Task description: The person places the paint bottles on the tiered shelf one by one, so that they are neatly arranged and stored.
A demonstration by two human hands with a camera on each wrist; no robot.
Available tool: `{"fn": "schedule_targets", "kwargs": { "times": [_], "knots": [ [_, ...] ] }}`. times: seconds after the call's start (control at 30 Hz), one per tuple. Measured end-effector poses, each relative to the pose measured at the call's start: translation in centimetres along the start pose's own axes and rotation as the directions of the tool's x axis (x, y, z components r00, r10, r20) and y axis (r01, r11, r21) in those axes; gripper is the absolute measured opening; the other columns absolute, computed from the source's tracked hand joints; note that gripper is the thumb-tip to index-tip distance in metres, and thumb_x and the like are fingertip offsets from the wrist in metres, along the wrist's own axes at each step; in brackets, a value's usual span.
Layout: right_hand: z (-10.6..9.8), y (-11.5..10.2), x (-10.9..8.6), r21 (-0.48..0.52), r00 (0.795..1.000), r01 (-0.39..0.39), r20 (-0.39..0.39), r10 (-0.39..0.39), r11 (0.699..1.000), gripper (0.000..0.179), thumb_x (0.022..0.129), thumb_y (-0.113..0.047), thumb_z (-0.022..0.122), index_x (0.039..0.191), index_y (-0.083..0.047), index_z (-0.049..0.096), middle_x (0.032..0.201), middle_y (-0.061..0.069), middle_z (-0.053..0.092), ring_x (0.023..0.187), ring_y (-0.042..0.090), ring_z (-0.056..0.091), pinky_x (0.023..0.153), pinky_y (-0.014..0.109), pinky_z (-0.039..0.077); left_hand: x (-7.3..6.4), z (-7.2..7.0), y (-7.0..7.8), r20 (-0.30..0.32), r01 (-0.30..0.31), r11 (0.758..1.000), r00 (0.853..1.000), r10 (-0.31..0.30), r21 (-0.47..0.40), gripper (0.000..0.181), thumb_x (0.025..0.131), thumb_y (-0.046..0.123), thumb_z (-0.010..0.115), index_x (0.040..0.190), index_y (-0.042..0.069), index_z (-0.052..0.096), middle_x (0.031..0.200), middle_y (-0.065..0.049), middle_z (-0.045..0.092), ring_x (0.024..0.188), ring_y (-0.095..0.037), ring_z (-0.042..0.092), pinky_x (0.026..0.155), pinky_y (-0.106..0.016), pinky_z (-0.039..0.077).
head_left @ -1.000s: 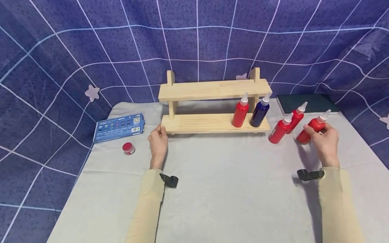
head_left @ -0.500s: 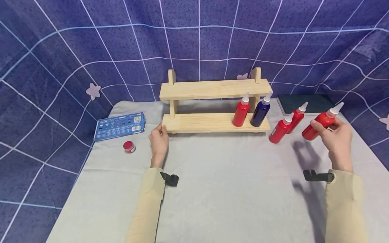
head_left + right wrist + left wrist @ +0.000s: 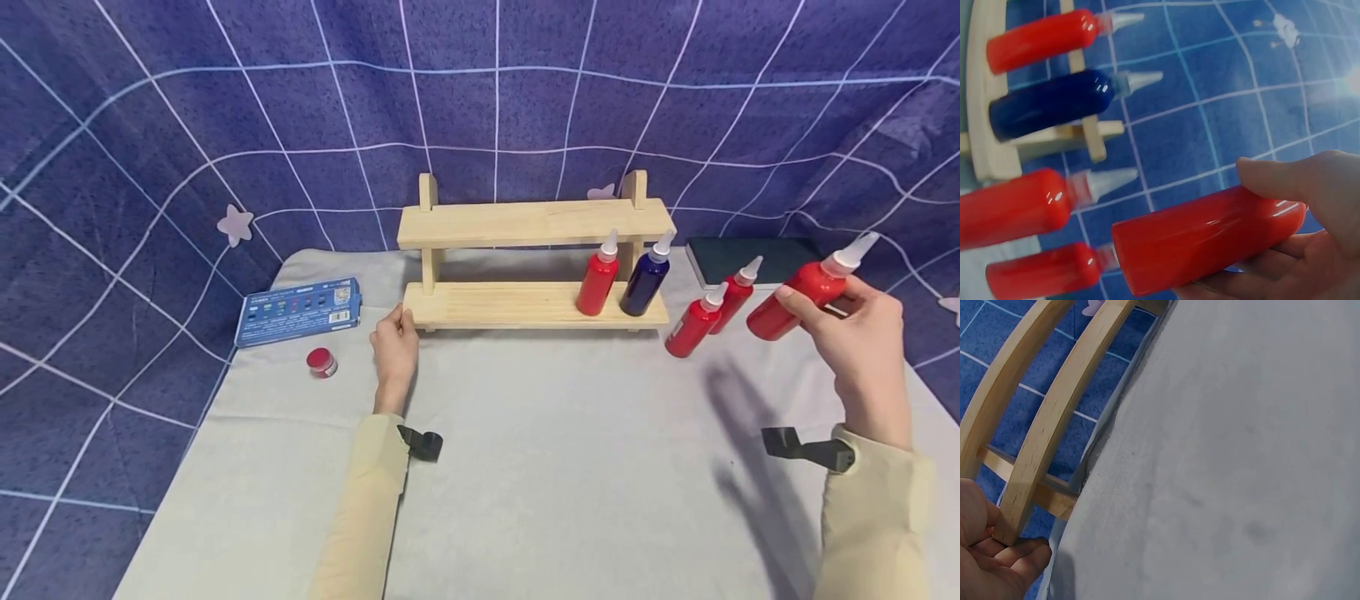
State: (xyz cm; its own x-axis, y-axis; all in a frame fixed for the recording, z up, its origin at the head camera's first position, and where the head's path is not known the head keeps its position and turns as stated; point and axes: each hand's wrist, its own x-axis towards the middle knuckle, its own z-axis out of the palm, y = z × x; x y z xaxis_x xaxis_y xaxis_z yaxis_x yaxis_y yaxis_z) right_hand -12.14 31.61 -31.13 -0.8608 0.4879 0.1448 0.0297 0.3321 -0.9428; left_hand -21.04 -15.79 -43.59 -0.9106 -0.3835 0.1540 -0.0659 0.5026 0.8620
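Observation:
My left hand (image 3: 394, 350) grips the left end of the lower board of a two-tier wooden shelf (image 3: 487, 304), thumb on one side and fingers beneath in the left wrist view. In the air at the right, my right hand (image 3: 866, 350) holds a red squeeze bottle (image 3: 797, 298) with a white pointed nozzle, tilted, thumb on one side and fingers on the other. On the lower board's right end stand another red bottle (image 3: 597, 283) and a dark blue bottle (image 3: 645, 283). Two more red bottles, a front one (image 3: 692, 327) and a rear one (image 3: 735, 298), stand on the table right of the shelf.
A blue printed box (image 3: 298, 312) lies at the back left, with a small red-lidded jar (image 3: 322, 362) in front of it. A dark green book (image 3: 750, 257) lies at the back right. Blue grid-patterned cloth (image 3: 540, 108) hangs behind the table.
My right hand has lifted the red squeeze bottle off the table and moved right, toward me. The left hand keeps its hold on the shelf.

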Motion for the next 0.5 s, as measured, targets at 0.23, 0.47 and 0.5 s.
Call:
{"fn": "schedule_targets", "kwargs": {
  "times": [0.23, 0.47, 0.5],
  "knots": [
    [0.4, -1.5, -1.0, 0.050, 0.995, 0.076, 0.057, -0.079, 0.996, 0.029, 0.083, -0.004, 0.074, 0.087, -0.032, 0.067, 0.071, -0.025, 0.065, 0.062, -0.008, 0.059, 0.057, 0.008, 0.043, 0.0, -0.1, 0.0, -0.002, -0.002, 1.000, 1.000, 0.002, -0.001, 0.034, 0.103, 0.017, 0.048, 0.132, 0.004, 0.061, 0.117, -0.018, 0.068, 0.084, -0.026, 0.062, 0.071, -0.039, 0.048],
    [0.9, -2.4, -1.7, 0.049, 0.986, 0.109, 0.124, -0.114, 0.993, 0.029, 0.084, -0.005, 0.074, 0.094, -0.032, 0.068, 0.077, -0.025, 0.067, 0.068, -0.008, 0.060, 0.060, 0.008, 0.043, 0.0, -0.1, 0.0, 0.007, 0.011, 1.000, 1.000, -0.011, -0.007, 0.035, 0.103, 0.019, 0.049, 0.134, 0.004, 0.059, 0.123, -0.018, 0.065, 0.099, -0.028, 0.066, 0.083, -0.044, 0.052],
    [0.9, -2.5, -1.8, 0.063, 0.984, 0.110, 0.137, -0.118, 0.992, 0.029, 0.084, -0.004, 0.073, 0.094, -0.031, 0.068, 0.077, -0.024, 0.067, 0.069, -0.008, 0.062, 0.061, 0.008, 0.043, 0.0, -0.1, 0.1, 0.007, 0.011, 1.000, 1.000, -0.011, -0.008, 0.036, 0.103, 0.019, 0.049, 0.134, 0.004, 0.059, 0.124, -0.018, 0.064, 0.100, -0.028, 0.065, 0.084, -0.045, 0.052]
  ]
}}
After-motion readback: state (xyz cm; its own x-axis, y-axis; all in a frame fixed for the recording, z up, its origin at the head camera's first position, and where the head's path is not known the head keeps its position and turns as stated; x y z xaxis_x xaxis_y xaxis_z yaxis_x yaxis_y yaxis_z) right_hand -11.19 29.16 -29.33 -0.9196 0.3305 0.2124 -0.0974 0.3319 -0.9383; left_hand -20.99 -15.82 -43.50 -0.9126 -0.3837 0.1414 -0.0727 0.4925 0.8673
